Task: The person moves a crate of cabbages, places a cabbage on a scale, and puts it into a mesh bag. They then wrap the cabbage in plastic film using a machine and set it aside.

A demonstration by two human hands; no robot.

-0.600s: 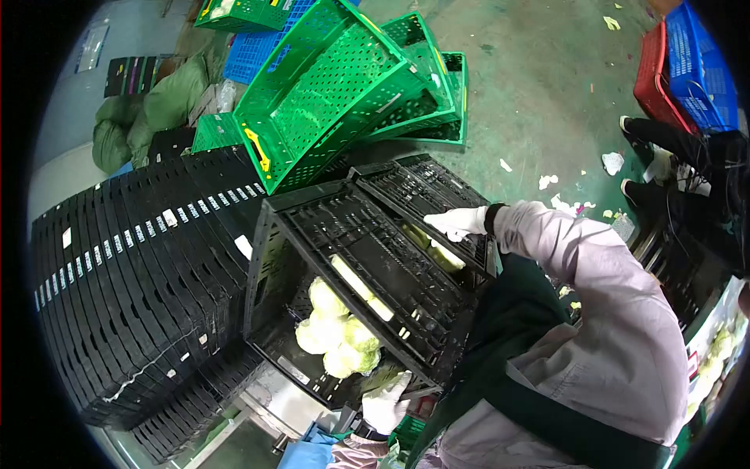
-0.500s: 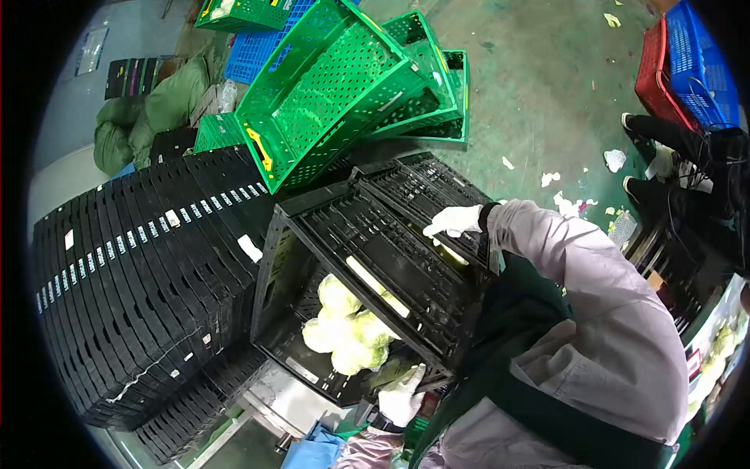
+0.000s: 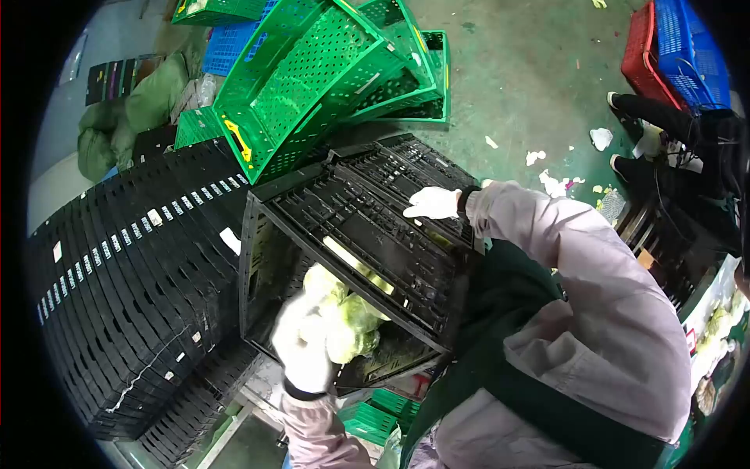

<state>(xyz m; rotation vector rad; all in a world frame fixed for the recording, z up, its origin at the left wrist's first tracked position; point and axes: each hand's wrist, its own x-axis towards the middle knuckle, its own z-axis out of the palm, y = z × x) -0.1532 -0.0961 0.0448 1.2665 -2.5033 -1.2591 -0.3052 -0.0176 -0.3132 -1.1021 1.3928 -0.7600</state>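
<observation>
A black plastic crate [image 3: 254, 313] stands in front of me, with pale green cabbages [image 3: 348, 316] grouped inside its opening. My left hand [image 3: 305, 352], in a white glove, reaches in at the lower left against the cabbages. Its fingers are smeared by motion and glare. Over the opening's upper right side lies a black slatted panel [image 3: 359, 215], with light green showing through a gap in it. My right hand [image 3: 433, 203], also white-gloved, lies on this panel with its fingers bent over an edge by that gap.
Tall stacked black crates [image 3: 133, 281] stand on the left. Green crates [image 3: 312, 86] lean at the top, partly over the black crate. Red [image 3: 641, 59] and blue crates [image 3: 687, 55] are at upper right, near a person's dark-clothed legs [image 3: 672, 133]. Leaf scraps [image 3: 555, 184] litter the floor.
My left hand has gone from the crate's lower edge up and left to the cabbages. My right hand keeps its place on the panel. The whole view has shifted slightly.
</observation>
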